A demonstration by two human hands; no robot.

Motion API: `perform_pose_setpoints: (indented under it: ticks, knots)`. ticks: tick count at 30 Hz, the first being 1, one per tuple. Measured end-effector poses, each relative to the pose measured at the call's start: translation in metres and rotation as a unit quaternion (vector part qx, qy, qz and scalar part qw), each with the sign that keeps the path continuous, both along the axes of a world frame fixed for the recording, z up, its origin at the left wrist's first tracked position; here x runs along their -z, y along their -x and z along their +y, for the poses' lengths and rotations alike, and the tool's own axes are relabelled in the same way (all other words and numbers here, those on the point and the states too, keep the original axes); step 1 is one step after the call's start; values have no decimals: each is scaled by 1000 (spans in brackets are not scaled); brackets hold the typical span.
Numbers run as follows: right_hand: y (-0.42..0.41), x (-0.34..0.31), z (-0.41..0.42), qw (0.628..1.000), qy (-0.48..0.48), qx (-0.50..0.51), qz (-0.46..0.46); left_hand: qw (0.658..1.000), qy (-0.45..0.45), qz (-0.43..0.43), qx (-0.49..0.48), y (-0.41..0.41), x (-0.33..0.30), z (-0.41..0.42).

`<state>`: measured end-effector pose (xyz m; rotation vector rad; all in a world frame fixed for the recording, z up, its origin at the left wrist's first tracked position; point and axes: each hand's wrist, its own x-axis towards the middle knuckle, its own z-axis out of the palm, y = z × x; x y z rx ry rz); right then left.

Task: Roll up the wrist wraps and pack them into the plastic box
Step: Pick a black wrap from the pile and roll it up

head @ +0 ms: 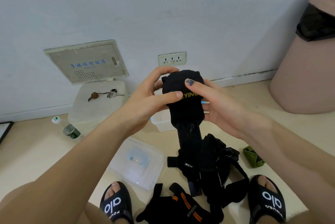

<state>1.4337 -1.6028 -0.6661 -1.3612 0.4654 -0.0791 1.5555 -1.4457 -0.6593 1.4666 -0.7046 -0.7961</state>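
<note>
1. Two black slides are seen nearest the camera, the left slide [116,205] and the right slide [267,200], each worn on a foot and planted on the pale floor [36,151].
2. Between the slides, one black wrap with orange stripes [181,205] is laid flat on the floor, and just beyond it a loose heap of black wraps [213,162] is piled; the number in the heap cannot be told.
3. One clear plastic lid [137,162] is laid on the floor to the left of the heap, and one small green folded cloth [252,157] is set to its right.
4. One black wrist wrap [183,96] with yellow lettering is held up above the heap, its upper part wound into a roll and its tail hanging down to the heap.
5. The roll is gripped from both sides: the fingers of the left hand [154,96] are curled round its left side with the thumb pressed on the front, and the right hand [217,104] is wrapped round its right side with the thumb laid across the top.
6. One clear plastic box [161,124] is partly hidden behind the hands, standing on the floor.
7. Farther left, one bottle [67,127] is lying on the floor beside one white foam box [97,105], on which one bunch of keys [108,94] is laid.
8. One pink bin [306,71] with a black liner is placed at the right.
9. On the white wall [163,6], one metal panel [87,62] and one triple socket [171,59] are mounted.
</note>
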Motion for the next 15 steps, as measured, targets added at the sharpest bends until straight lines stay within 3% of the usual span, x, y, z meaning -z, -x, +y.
perform_pose_setpoints:
  ticks: [4, 11, 15]
  knots:
    - [-1, -2, 3, 1000, 20, 16, -6, 1000, 8, -26, 0, -2, -1, 1]
    - [2, -4, 9, 998, -4, 32, -47, 998, -37, 58, 6, 0, 1, -1]
    - [3, -6, 11, 998, -29, 30, -44, 999, -15, 40, -11, 0, 2, -2]
